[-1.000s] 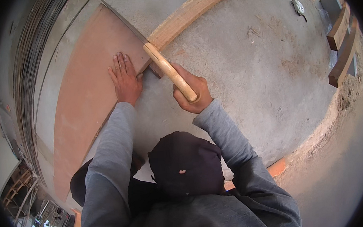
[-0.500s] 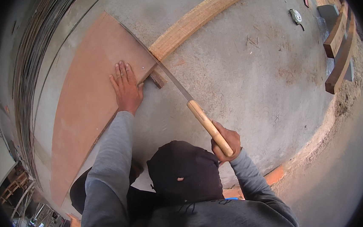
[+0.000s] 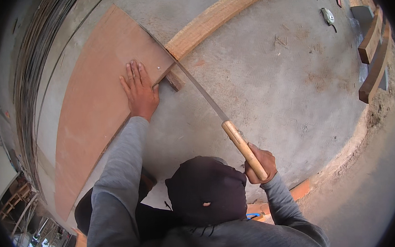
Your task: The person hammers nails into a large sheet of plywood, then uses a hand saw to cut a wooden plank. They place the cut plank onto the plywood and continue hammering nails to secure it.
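My left hand (image 3: pixel 140 91) lies flat with fingers spread on a reddish-brown wooden board (image 3: pixel 92 85), close to its right end. In my right hand (image 3: pixel 262 164) is the wooden handle of a handsaw (image 3: pixel 242 147), fingers wrapped round it. The saw's narrow blade (image 3: pixel 202 89) runs up and left along the board's end edge, between the board and a lighter timber beam (image 3: pixel 226 19). Under the board's corner a short dark wood block (image 3: pixel 174 80) sticks out. Whether the teeth are inside a cut cannot be made out.
Bundled thin metal rods (image 3: pixel 33 67) lie along the left. At the right are a tape measure (image 3: pixel 328 16) and two timber lengths (image 3: pixel 374 79) near the edge of the concrete floor (image 3: pixel 269 94). Wood chips (image 3: pixel 280 40) are scattered there.
My right hand has drawn the handsaw back, down and to the right, so the handle sits farther from the board. My left hand stays flat on the board.
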Demonstrator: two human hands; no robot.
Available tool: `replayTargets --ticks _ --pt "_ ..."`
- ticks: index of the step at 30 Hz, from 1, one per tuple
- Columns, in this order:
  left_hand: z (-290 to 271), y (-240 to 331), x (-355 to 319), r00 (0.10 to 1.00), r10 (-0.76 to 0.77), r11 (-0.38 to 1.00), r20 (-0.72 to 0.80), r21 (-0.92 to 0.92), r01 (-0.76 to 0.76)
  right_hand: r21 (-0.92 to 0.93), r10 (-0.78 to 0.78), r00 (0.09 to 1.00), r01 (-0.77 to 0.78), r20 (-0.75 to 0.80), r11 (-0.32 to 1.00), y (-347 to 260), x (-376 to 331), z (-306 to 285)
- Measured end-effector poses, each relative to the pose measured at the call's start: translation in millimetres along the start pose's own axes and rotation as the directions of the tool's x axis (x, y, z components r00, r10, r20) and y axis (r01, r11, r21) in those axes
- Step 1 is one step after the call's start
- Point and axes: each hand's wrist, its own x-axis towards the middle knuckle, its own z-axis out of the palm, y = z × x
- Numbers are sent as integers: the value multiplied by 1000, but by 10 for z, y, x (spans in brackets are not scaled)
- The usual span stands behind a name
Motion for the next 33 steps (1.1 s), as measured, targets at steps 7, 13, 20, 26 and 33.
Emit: replayTargets --ticks 7,13,20,26,33 --pt "17 -70 35 998 18 1000 65 -1 -18 203 91 995 -83 -31 976 84 623 464" --pt "37 -35 -17 999 30 1000 -24 -6 -30 8 -12 999 13 -43 1000 47 265 180" --pt "12 -53 44 1000 12 1000 -22 19 -12 127 23 998 -15 -62 992 124 437 348" --pt "24 -22 5 998 29 1000 -50 0 -29 235 -1 999 13 -53 972 296 718 553" --pt "47 -55 11 1000 25 999 -5 -36 -25 71 -39 997 44 -69 997 218 285 299"
